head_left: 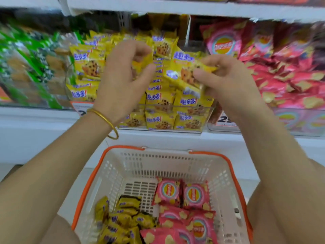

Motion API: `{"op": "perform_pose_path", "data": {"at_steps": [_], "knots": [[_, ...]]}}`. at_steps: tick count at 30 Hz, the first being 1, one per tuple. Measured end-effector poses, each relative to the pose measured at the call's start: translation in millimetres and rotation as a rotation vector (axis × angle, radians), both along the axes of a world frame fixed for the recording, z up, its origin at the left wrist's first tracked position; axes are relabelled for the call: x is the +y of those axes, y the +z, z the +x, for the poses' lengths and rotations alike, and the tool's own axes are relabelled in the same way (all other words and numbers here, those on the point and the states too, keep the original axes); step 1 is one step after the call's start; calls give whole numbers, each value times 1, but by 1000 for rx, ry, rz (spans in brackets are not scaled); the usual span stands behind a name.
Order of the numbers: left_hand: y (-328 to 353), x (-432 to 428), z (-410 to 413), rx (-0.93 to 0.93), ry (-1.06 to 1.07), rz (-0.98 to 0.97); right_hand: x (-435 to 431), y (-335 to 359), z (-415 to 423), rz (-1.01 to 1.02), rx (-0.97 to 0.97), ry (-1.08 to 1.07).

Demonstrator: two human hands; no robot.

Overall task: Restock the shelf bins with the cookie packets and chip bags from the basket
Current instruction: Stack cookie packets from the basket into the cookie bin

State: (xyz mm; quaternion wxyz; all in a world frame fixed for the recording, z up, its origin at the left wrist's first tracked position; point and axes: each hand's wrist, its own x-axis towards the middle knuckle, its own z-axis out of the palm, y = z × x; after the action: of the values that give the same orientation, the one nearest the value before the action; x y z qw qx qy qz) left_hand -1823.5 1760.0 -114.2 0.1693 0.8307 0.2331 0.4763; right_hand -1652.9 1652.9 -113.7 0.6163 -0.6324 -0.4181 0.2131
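Yellow foil cookie packet [184,74], chocolate-chip print: held over the bin, pinched at its right end between the thumb and fingertips of the right hand [226,81]. Its long axis runs roughly sideways and slightly tilted, with the free end pointing left.

Left hand [121,74], gold bangle [105,118] at the wrist: just beside that free end. Its fingers are curled over yellow wrapper; blur hides whether it grips a packet.

Clear plastic shelf bin [208,120]: directly under the held packet and heaped with matching packets. Judged next move: a short drop or tuck downward, the right hand doing the work.

Red chip bags on the shelf [281,76]: in the bin to the right.

White slatted basket with orange rim [175,161]: below the shelf, holding yellow cookie packets [119,219] at left and red chip bags [186,205] at right. Task judged partway done.
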Motion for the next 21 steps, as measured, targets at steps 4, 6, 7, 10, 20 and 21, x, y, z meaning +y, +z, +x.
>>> {"op": "perform_pose_path", "data": {"at_steps": [4, 6, 7, 10, 20, 21], "knots": [[-20, 34, -3, 350, 130, 350, 71, 15, 26, -99, -300, -168], [-33, 44, -3, 457, 143, 423, 103, 18, 35, -168, -432, -239], [-37, 47, -3, 484, 147, 443, 117, 19, 39, -191, -475, -270], [-39, 51, -5, 497, 138, 455, 154, 20, 50, -205, -539, -294], [-45, 54, -8, 457, 95, 465, 178, 8, 43, -244, -545, -254], [-44, 54, -9, 445, 85, 459, 175, 10, 41, -254, -536, -254]]}}
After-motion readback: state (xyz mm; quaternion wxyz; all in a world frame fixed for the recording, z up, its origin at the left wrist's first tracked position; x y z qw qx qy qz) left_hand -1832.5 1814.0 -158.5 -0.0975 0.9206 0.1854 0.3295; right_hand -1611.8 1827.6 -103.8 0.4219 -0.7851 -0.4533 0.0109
